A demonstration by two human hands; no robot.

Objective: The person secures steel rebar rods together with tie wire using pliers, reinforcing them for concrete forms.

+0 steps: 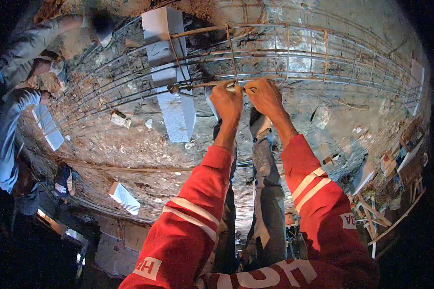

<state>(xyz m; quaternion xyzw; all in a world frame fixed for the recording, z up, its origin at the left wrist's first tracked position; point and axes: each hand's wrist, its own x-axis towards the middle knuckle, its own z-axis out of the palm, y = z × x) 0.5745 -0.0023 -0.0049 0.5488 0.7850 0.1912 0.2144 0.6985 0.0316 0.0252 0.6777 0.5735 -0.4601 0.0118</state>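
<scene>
Fingers curled and nearly meeting, a person's left hand (226, 103) and right hand (266, 98) work at the nearest long bar of a rusty steel reinforcement cage (288, 52). Whether the fingertips pinch anything, or how tightly they close, cannot be told.

Just beyond the fingers, a thin rectangular steel hoop (231, 48) spans the bars. More hoops already stand across the cage to the right; which joints are fastened, and how many remain loose, cannot be made out.

Left of the fingers, a long pale block (176, 113) lies crosswise beneath the bars. Farther left, a co-worker's hand (46, 97), in a blue-grey sleeve (25, 98), is at the cage's far stretch. Below the wrists, grey trousers (266, 164) show between red sleeves (188, 192), over rough, stony ground (130, 147).
</scene>
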